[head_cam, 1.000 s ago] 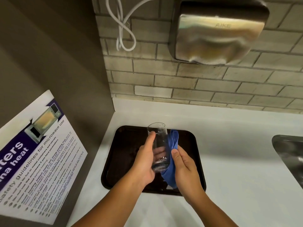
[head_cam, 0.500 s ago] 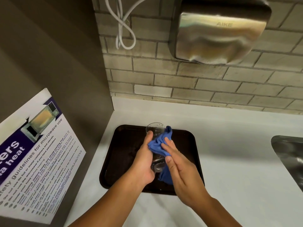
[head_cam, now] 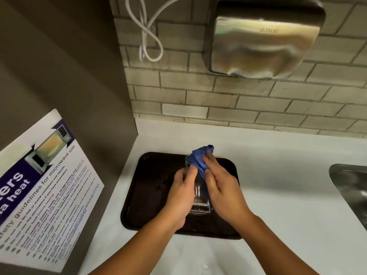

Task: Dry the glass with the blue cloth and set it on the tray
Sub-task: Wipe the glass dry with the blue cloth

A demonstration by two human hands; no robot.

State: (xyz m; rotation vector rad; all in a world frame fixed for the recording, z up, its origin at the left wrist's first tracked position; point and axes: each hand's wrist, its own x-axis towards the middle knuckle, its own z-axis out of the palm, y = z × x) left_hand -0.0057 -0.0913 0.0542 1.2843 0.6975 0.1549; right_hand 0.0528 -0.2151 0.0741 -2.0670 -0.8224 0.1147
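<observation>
A clear drinking glass (head_cam: 199, 197) is held upright above the dark brown tray (head_cam: 151, 187) on the white counter. My left hand (head_cam: 181, 192) wraps around the glass from the left, thumb near its rim. The blue cloth (head_cam: 199, 158) is bunched over and into the mouth of the glass. My right hand (head_cam: 221, 187) pinches the cloth at the rim with its fingertips, and part of the cloth hangs down between the glass and that palm.
A brick wall with a steel hand dryer (head_cam: 262, 39) and a looped white cable (head_cam: 148, 32) rises behind the counter. A steel sink (head_cam: 351, 189) lies at the right edge. A microwave safety poster (head_cam: 39, 193) hangs on the grey side panel at left.
The cloth went from the glass's right side up to its rim and into the mouth. My right hand followed it upward. The left hand kept its hold on the glass.
</observation>
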